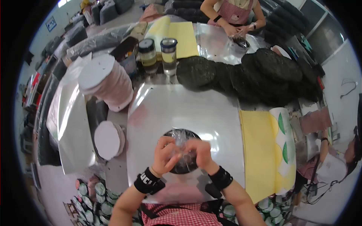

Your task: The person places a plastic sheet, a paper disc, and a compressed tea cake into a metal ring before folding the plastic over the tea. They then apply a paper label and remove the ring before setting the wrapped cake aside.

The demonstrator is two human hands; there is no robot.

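In front of me a dark round disc [189, 168] lies on the shiny metal work surface [151, 113], under clear plastic film [181, 135]. My left hand [165, 155] pinches the gathered film from the left, above the disc. From the right, my right hand [200, 152], slightly blurred, also has its fingers closed on the film. The hands are close together, and the film between the fingertips is partly hidden. Behind the work surface is a large pile of similar dark discs [277, 66].
At the left stand a tall stack of white rounds [107, 81] and a shorter stack [107, 140]. Two lidded containers [169, 56] stand behind. Yellow sheets [258, 150] and a leaf-printed roll [281, 139] lie right. A co-worker's hands [239, 30] handle a wrapped disc opposite.
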